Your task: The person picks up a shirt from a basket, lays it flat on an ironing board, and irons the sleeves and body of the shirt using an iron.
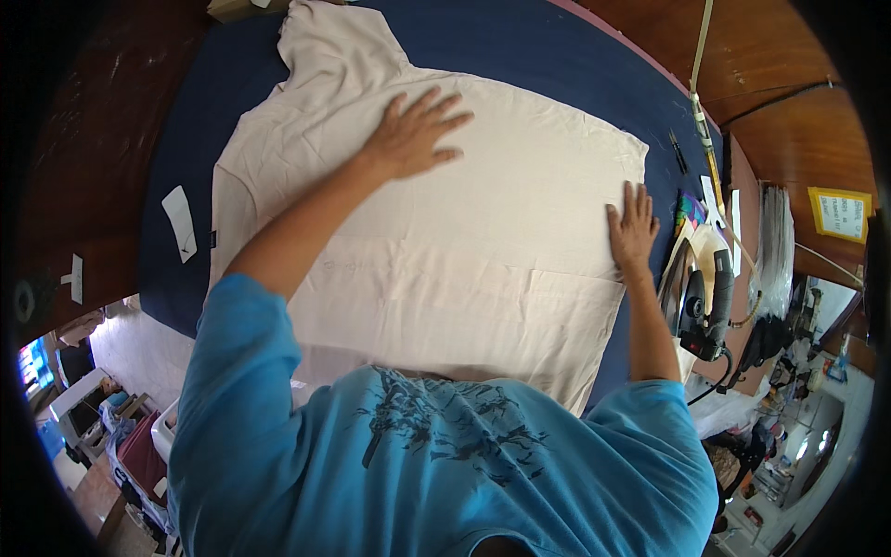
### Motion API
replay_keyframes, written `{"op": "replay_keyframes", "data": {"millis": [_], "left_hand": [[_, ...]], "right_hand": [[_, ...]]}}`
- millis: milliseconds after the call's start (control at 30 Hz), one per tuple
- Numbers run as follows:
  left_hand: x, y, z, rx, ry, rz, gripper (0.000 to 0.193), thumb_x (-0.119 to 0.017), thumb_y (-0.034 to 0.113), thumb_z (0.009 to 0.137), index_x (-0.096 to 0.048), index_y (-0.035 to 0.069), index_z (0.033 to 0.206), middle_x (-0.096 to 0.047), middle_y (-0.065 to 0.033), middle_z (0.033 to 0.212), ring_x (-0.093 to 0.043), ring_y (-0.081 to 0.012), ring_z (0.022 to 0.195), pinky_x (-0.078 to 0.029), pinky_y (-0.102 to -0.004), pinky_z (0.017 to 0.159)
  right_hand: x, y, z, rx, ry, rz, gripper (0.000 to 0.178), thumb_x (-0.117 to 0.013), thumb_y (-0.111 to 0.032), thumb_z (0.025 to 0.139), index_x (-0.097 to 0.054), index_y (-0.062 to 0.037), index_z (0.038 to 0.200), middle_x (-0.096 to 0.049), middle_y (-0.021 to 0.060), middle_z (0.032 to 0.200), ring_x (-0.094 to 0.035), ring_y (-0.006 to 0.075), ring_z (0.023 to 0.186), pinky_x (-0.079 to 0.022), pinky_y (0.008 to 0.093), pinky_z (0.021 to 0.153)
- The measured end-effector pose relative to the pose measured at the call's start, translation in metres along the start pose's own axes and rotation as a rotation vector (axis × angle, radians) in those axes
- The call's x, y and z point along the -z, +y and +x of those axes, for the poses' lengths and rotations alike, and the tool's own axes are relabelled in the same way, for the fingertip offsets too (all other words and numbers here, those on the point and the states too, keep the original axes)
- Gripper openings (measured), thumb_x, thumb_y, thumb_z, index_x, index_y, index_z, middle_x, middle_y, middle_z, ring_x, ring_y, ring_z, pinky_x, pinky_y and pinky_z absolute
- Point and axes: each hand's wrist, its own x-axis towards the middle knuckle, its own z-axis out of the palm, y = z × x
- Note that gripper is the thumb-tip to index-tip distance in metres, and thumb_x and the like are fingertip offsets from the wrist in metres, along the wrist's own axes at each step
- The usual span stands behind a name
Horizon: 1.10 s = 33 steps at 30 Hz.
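My left hand (413, 135), fingers spread, presses flat on the cream shirt (445, 251) at frame centre. My right hand (633, 230), fingers together, rests at its right edge. Shirt lies mostly smoothed on the blue pad (557, 65); iron (701, 292) stands unused at right.
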Motion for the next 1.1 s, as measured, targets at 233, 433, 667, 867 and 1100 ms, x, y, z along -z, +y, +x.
{"op": "replay_keyframes", "data": {"millis": [233, 433, 667, 867, 1100], "left_hand": [[0.011, -0.064, 0.001, 0.191, 0.090, 0.173, 0.046, -0.038, 0.039, 0.091, -0.033, 0.027, 0.136, -0.021, 0.0009, 0.146, -0.018, -0.0213, 0.134, -0.013, -0.0523, 0.104], [-0.003, -0.097, 0.038, 0.144, 0.232, -0.040, 0.032, -0.043, 0.031, 0.090, -0.051, 0.025, 0.121, -0.040, 0.0058, 0.135, -0.030, -0.0157, 0.128, -0.021, -0.0453, 0.103], [-0.005, -0.120, 0.053, 0.116, 0.288, -0.175, 0.020, -0.052, 0.032, 0.085, -0.057, 0.018, 0.098, -0.051, 0.0098, 0.123, -0.042, -0.0135, 0.116, -0.029, -0.0377, 0.098], [0.003, -0.116, 0.058, 0.119, 0.301, -0.164, 0.020, -0.054, 0.031, 0.084, -0.057, 0.016, 0.097, -0.052, 0.0080, 0.121, -0.044, -0.0149, 0.114, -0.032, -0.0375, 0.095], [0.017, -0.128, 0.036, 0.173, 0.426, -0.031, 0.031, -0.052, 0.035, 0.085, -0.055, 0.015, 0.109, -0.049, -0.0003, 0.126, -0.044, -0.0179, 0.116, -0.035, -0.0443, 0.092]], "right_hand": [[0.115, 0.103, -0.018, -0.326, 0.218, -0.595, 0.063, -0.064, -0.037, 0.075, -0.043, -0.0063, 0.126, -0.047, 0.0192, 0.124, -0.048, 0.0325, 0.112, -0.043, 0.0377, 0.087], [0.133, 0.186, -0.027, -0.485, -0.225, 0.372, 0.046, -0.065, -0.040, 0.076, -0.060, 0.0007, 0.098, -0.059, 0.0105, 0.067, -0.059, 0.0186, 0.061, -0.046, 0.0319, 0.054], [0.131, 0.114, -0.024, -0.045, -0.062, 0.240, 0.053, -0.065, -0.039, 0.074, -0.056, 0.0067, 0.101, -0.063, 0.0212, 0.088, -0.062, 0.0312, 0.082, -0.046, 0.0373, 0.073], [0.145, -0.091, 0.032, 0.213, -0.383, 0.275, 0.062, -0.061, -0.051, 0.073, -0.054, 0.0035, 0.101, -0.062, 0.0228, 0.080, -0.063, 0.0346, 0.074, -0.049, 0.0403, 0.069], [0.131, -0.248, 0.110, 0.435, -0.198, 0.293, 0.053, -0.054, -0.050, 0.078, -0.063, 0.0009, 0.090, -0.063, 0.0223, 0.078, -0.063, 0.0365, 0.073, -0.049, 0.0402, 0.068]]}}
